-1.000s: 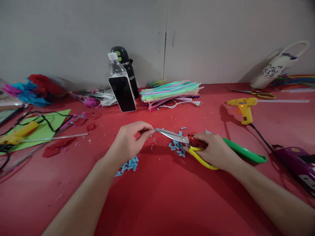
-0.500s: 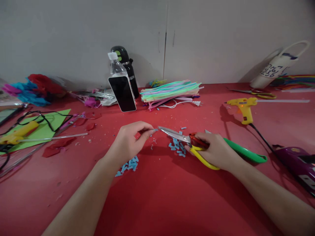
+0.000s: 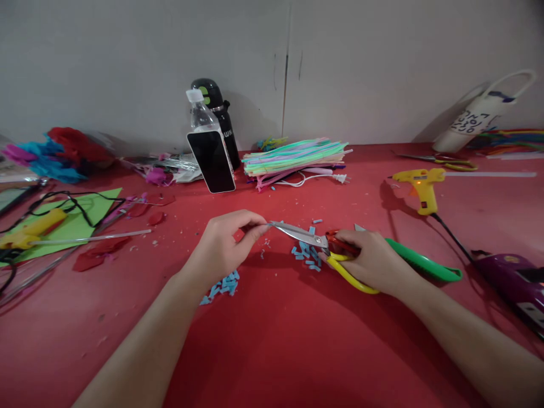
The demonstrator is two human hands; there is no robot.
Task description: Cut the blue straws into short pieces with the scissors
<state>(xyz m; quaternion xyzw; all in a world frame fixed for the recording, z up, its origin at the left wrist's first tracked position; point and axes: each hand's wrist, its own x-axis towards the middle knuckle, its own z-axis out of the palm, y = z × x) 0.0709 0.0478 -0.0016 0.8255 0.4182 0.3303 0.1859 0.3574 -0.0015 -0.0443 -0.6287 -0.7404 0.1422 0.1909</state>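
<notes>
Between thumb and forefinger, my left hand (image 3: pixel 232 241) pinches a small blue piece (image 3: pixel 268 224), mostly hidden by the fingertips. My right hand (image 3: pixel 368 258) is wrapped round the red and yellow handles of the scissors (image 3: pixel 304 235). The blade tips meet the blue piece at my left fingertips. Cut blue pieces (image 3: pixel 309 255) lie in a loose pile beneath the scissors. Another pile of blue pieces (image 3: pixel 224 287) is beside my left wrist, partly hidden by it.
Behind stand a phone (image 3: pixel 211 161), bottles and a bundle of pastel pipe cleaners (image 3: pixel 297 158). A yellow glue gun (image 3: pixel 420 184) and green-handled tool (image 3: pixel 425 263) lie right. Left are another glue gun (image 3: pixel 38 229), green paper (image 3: pixel 100 212) and red scraps (image 3: pixel 100 255).
The scissor blades have moved slightly left, up to my left fingertips, and look more closed. My left hand has barely moved.
</notes>
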